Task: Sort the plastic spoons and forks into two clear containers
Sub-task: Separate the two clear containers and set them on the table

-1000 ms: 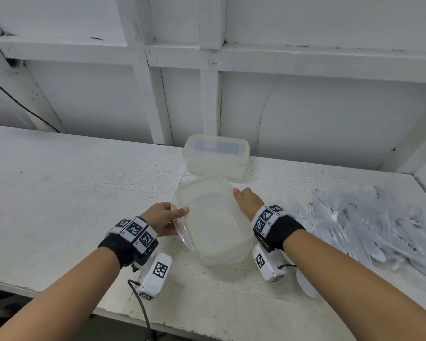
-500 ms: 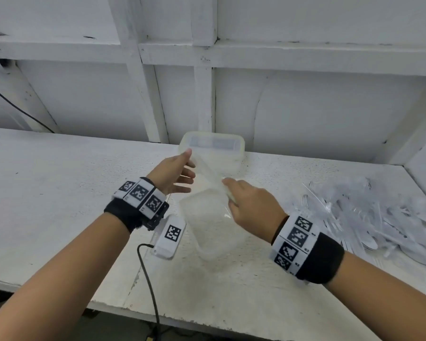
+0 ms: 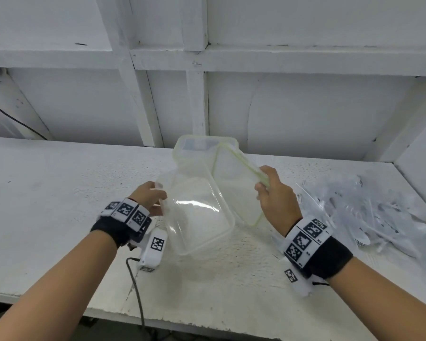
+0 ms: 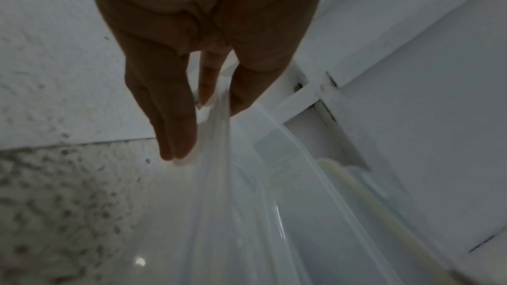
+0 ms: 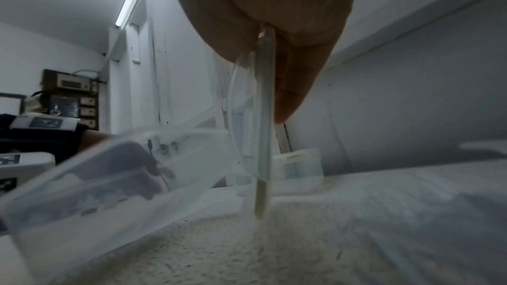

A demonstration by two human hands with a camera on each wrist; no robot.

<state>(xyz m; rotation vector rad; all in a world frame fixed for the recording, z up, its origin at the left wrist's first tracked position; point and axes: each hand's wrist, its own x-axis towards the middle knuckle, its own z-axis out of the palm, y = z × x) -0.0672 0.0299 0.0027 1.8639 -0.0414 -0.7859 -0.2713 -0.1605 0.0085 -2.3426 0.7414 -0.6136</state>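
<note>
My left hand (image 3: 150,198) pinches the left rim of an empty clear container (image 3: 197,215), tilted above the table; the wrist view shows the container's rim (image 4: 219,120) caught between thumb and fingers (image 4: 175,129). My right hand (image 3: 272,193) pinches the right edge of the container's lid (image 3: 236,183), a clear sheet with a yellow-green seal, held off and to the right; that lid (image 5: 264,116) hangs edge-on in the right wrist view. A second clear container (image 3: 202,146), its lid on, stands at the back by the wall. A heap of clear plastic spoons and forks (image 3: 369,212) lies at the right.
The white table (image 3: 47,193) stretches left; its front edge runs near my forearms. A white framed wall (image 3: 305,114) closes the back and a side panel (image 3: 423,163) the right. A black cable (image 3: 137,291) drops from my left wrist over the table edge.
The lid has come off the near container. My right hand swung it out to the right, and my left hand took the container's left rim and tilted it up.
</note>
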